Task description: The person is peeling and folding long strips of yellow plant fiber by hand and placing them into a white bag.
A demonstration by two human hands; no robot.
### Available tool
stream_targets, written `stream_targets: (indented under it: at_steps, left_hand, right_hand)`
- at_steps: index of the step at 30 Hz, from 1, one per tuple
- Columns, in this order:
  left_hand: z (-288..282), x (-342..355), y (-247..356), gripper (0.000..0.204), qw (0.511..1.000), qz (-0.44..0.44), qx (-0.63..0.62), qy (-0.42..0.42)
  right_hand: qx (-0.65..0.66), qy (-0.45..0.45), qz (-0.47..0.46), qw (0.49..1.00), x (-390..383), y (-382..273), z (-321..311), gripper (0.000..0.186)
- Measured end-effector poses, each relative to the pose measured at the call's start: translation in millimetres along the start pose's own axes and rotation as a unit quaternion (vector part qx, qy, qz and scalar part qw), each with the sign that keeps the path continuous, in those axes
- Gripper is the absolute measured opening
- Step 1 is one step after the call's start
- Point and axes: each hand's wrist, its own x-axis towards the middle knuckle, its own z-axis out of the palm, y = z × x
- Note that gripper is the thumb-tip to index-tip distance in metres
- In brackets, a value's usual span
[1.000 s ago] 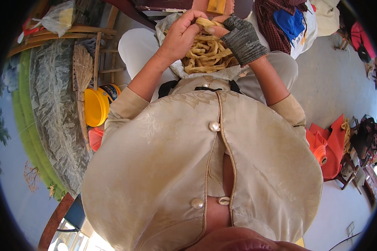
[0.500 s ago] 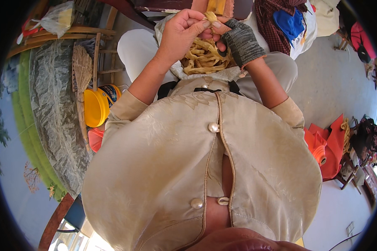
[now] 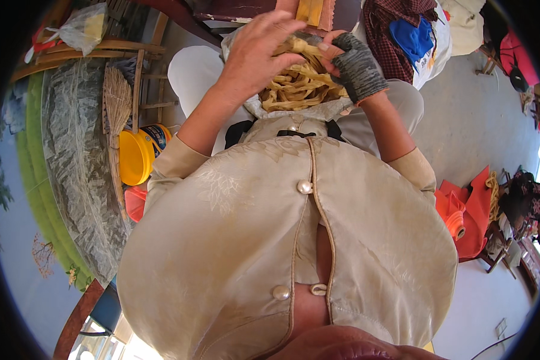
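Note:
My left hand [image 3: 255,57] is raised with its fingers apart and the thumb spread, and nothing shows in its grasp. Across from it, my right hand [image 3: 332,51] wears a grey fingerless knit glove [image 3: 360,67]. Its bent fingers close at the end of a yellowish strip [image 3: 303,47]; the exact grip is partly hidden. Below both hands, a heap of the same pale yellow strips [image 3: 300,87] lies in a whitish sack [image 3: 327,111] on my lap.
Beyond my hands, a dark red table [image 3: 240,7] carries a yellow wooden piece [image 3: 309,12]. To the left are a yellow bucket [image 3: 136,157], a straw broom [image 3: 117,96] and a wooden chair [image 3: 139,84]. Checked cloth [image 3: 381,36] and blue cloth [image 3: 411,35] lie at the right.
Both hands were together, pinching a small folded bundle of strip. The left has let go and opened, and the right has moved slightly right and nearer. A length of strip now shows between them.

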Motion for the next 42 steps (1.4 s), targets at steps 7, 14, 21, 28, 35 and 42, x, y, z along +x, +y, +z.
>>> stream_targets:
  at_steps: [7, 14, 21, 28, 35, 42]
  left_hand:
    - [23, -11, -24, 0.02, 0.987, 0.096, 0.108, -0.071]
    - [7, 8, -98, 0.028, 0.95, 0.23, 0.208, -0.03]
    - [31, 28, -75, 0.016, 0.997, -0.043, -0.056, -0.025]
    - [43, 50, -75, 0.016, 0.832, -0.238, -0.498, -0.059]
    - [40, 70, -81, 0.015, 0.873, -0.273, -0.402, -0.023]
    - [68, 73, -114, 0.02, 0.97, -0.189, -0.15, -0.012]
  right_hand:
    - [-0.026, -0.059, -0.047, 0.997, 14, 32, 13, 0.017]
    - [-0.168, 0.014, -0.222, 0.96, 3, 8, 47, 0.017]
    - [-0.242, 0.12, -0.238, 0.933, 40, 5, 8, 0.022]
    - [-0.366, 0.177, -0.203, 0.891, 85, 17, -36, 0.025]
    - [-0.463, 0.185, -0.326, 0.803, 116, 9, -50, 0.026]
    - [-0.671, 0.155, -0.289, 0.665, 132, 50, -53, 0.029]
